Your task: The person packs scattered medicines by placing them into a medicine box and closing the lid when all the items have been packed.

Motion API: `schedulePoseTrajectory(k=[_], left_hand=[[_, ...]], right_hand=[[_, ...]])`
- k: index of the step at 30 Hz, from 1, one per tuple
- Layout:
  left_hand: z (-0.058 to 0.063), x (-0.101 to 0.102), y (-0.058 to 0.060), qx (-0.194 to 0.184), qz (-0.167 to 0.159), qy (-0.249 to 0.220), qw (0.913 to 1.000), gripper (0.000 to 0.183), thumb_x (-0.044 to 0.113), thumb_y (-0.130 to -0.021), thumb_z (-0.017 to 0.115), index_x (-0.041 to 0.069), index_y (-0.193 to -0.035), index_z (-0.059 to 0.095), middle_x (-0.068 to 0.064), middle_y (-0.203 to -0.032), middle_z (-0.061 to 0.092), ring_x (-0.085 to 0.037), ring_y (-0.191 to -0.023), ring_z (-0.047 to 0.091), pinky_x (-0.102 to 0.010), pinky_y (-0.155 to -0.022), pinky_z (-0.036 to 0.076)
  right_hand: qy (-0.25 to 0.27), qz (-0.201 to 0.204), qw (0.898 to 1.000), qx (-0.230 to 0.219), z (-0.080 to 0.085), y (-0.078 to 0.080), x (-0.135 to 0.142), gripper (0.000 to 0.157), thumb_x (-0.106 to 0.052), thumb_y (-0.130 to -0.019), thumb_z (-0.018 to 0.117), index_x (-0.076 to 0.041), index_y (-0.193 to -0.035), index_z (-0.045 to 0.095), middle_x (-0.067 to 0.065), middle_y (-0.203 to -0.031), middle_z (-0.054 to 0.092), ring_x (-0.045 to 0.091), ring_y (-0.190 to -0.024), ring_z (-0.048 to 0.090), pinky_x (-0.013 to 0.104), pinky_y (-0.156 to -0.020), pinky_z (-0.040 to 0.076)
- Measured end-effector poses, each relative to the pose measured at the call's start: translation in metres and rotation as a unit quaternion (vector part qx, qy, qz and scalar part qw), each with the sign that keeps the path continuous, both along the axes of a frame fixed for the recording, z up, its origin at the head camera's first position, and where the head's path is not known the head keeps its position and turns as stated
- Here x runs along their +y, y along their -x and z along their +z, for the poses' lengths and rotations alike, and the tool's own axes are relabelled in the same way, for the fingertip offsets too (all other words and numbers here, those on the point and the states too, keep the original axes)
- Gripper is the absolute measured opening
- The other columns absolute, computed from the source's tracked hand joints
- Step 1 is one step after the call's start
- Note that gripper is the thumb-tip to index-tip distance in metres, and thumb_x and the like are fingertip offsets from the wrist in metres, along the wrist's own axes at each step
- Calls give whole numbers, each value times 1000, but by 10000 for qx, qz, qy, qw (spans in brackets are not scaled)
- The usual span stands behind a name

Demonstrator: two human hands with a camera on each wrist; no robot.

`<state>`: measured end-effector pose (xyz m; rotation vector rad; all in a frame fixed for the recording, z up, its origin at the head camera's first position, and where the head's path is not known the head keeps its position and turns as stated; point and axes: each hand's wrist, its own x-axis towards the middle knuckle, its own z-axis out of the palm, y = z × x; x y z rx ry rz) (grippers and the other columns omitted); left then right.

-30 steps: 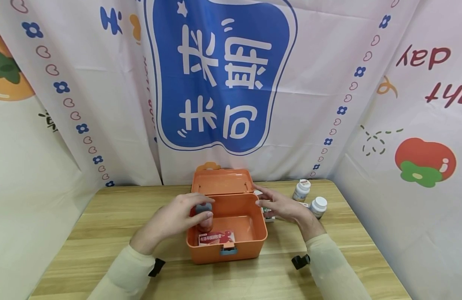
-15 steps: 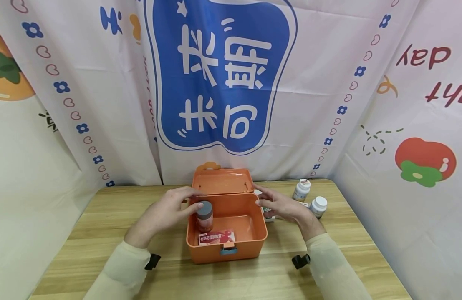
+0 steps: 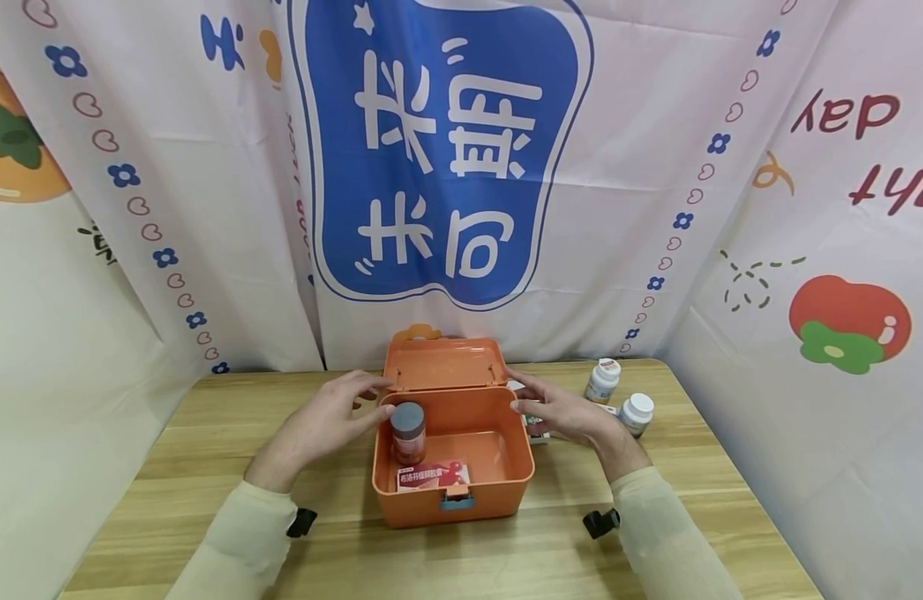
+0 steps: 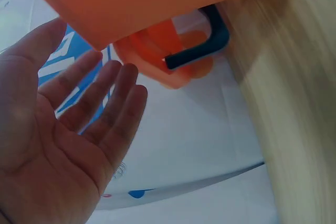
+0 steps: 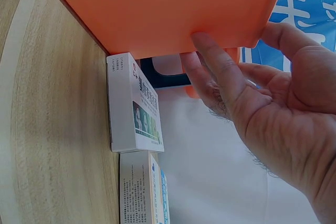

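Observation:
An orange storage box (image 3: pixel 499 498) with its lid (image 3: pixel 452 363) tipped back stands on the table. Inside, at the left, is a jar with a grey lid (image 3: pixel 408 418); in front of it lies a red-and-white medicine box (image 3: pixel 433 476). My left hand (image 3: pixel 320 425) holds nothing, fingers spread beside the back left corner, thumb tip right at the rim. In the left wrist view its palm (image 4: pixel 58 150) faces the orange wall. My right hand (image 3: pixel 562 408) is at the back right corner; the right wrist view shows fingertips (image 5: pixel 202 40) resting against the side wall.
Right of the orange box, two white bottles, one farther back (image 3: pixel 603 382) and one nearer (image 3: pixel 636 414), stand on the table (image 3: pixel 626 558). Beside its right wall are a white carton with a green picture (image 5: pixel 123 103) and another carton (image 5: pixel 137 187). A printed curtain (image 3: pixel 626 208) hangs behind.
My left hand has drawn back leftward from the jar to outside the box's left rim, leaving the jar standing inside. The right hand has stayed in place.

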<state>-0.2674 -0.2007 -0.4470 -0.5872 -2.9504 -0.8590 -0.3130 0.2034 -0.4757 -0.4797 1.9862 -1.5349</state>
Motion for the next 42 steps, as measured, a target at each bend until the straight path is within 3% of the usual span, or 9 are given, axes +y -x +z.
schedulePoseTrajectory(k=[8, 14, 22, 32, 42], left_hand=[[-12, -1, 2, -327, 139, -309, 9989, 51, 41, -101, 70, 19, -146, 59, -7, -143, 65, -28, -123, 69, -51, -104, 59], [-23, -1, 4, -791, 153, -640, 9947, 56, 38, -104, 67, 21, -154, 50, -7, -145, 66, -30, -128, 67, -52, -107, 58], [-37, -1, 6, -996, 117, -1187, 9878, 51, 32, -105, 64, 26, -153, 48, -8, -145, 65, -29, -130, 66, -51, -109, 57], [-42, 0, 7, -1084, -147, -1681, 9797, 50, 24, -107, 60, 17, -153, 44, -18, -139, 64, -33, -126, 66, -48, -105, 59], [-44, 1, 7, -1387, -207, -2085, 9679, 52, 21, -108, 58, 14, -155, 38, -25, -140, 60, -34, -124, 66, -38, -95, 62]], right_hand=[[-61, 13, 10000, 46, 0, -1, 0, 75, -26, -110, 58, -28, -171, 14, 28, -161, 41, 37, -141, 55, 47, -106, 59], [-89, 8, 9999, 82, 1, 0, 0, 75, -25, -110, 57, -28, -171, 13, 28, -161, 41, 38, -141, 55, 47, -105, 60], [-88, -8, 9999, 89, 0, 0, -1, 75, -26, -110, 57, -29, -171, 14, 28, -161, 42, 36, -140, 56, 47, -104, 60], [-147, -82, 9997, 158, 0, -2, -1, 74, -27, -109, 58, -28, -170, 17, 25, -159, 44, 37, -141, 56, 46, -104, 61], [-531, -358, 9957, 675, -1, -2, -5, 69, -26, -108, 58, -26, -169, 25, 20, -159, 47, 33, -135, 62, 44, -106, 60]])
